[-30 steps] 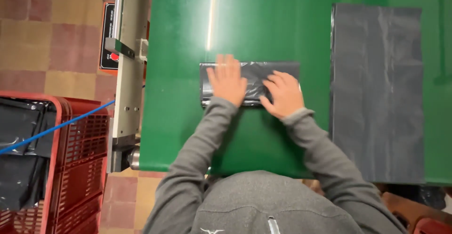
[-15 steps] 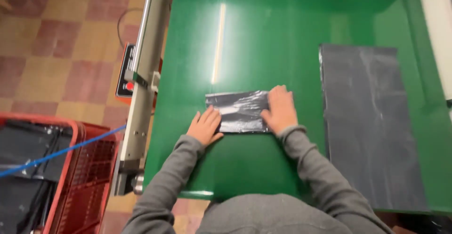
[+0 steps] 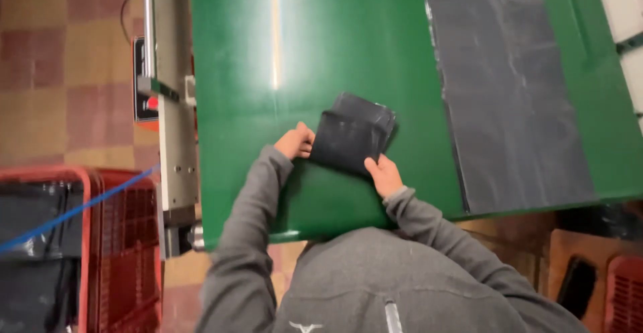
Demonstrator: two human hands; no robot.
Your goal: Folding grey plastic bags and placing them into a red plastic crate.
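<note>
I see both hands on a folded dark grey plastic bag (image 3: 351,139) that lies near the front middle of the green surface (image 3: 268,58). My left hand (image 3: 295,142) is curled at the bag's left edge, fingers closed on that edge. My right hand (image 3: 383,174) pinches the bag's lower right corner, thumb on top. The bag sits tilted, a small squarish packet with layered folds showing at its upper right. Well apart to the right lies a flat dark grey plastic sheet (image 3: 509,92), long and rectangular. Left of the surface runs a grey metal rail (image 3: 175,145) with a small red-buttoned control box (image 3: 144,102). A red crate (image 3: 100,252) stands on the floor at lower left, with a blue strap (image 3: 74,209) across it.
</note>
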